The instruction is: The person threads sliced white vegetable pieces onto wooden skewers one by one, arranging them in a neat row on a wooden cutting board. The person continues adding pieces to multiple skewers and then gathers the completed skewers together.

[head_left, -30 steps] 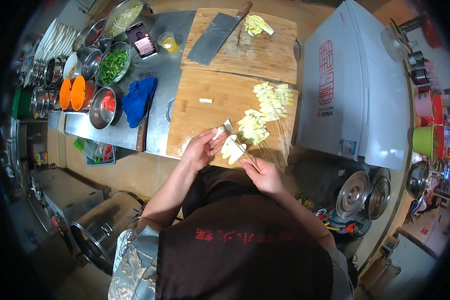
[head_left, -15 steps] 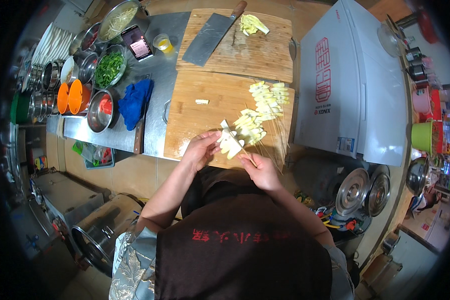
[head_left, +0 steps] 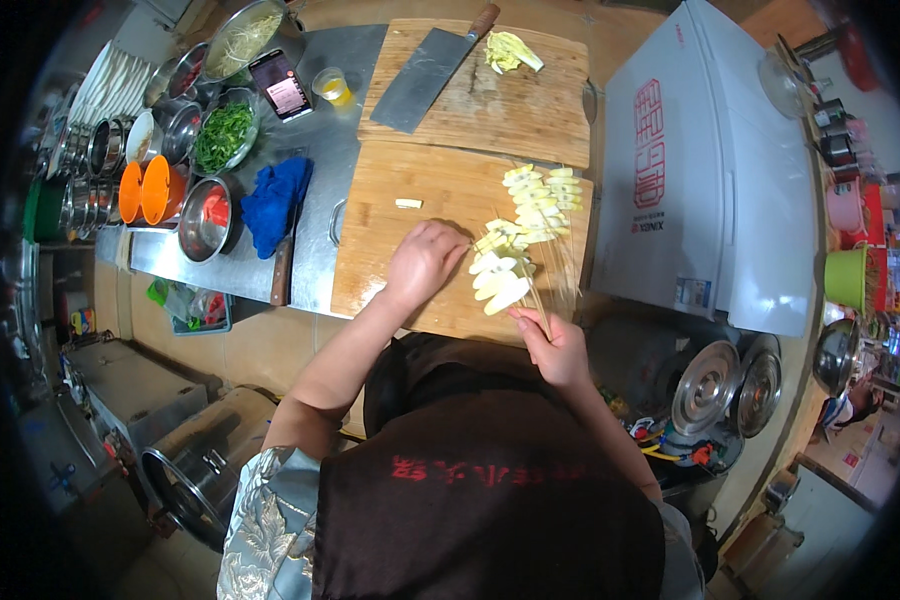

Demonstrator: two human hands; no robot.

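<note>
In my right hand (head_left: 555,348) is the lower end of a thin wooden skewer (head_left: 538,308), pinched between thumb and fingers. Pale, yellow-edged vegetable slices (head_left: 500,285) are threaded on its upper part, over the near right of the wooden cutting board (head_left: 380,265). My left hand (head_left: 428,262) is curled low over the board, left of the slices, its fingertips drawn together; what they hold, if anything, is hidden. Beyond the held skewer lie several more loaded skewers (head_left: 540,205), their bare sticks pointing toward me. A small pale piece (head_left: 408,203) rests alone on the board.
On a second board (head_left: 470,110) lie a cleaver (head_left: 425,85) and a leafy cabbage piece (head_left: 513,53). Leftward are a blue cloth (head_left: 273,205), a knife handle (head_left: 282,272), a phone (head_left: 281,85), a cup (head_left: 332,87) and a bowl of greens (head_left: 224,137). A white freezer (head_left: 690,180) stands right.
My left hand has let go of the skewered slices and turned palm-down over the board. My right hand has moved the skewer rightward, closer to the other loaded skewers.
</note>
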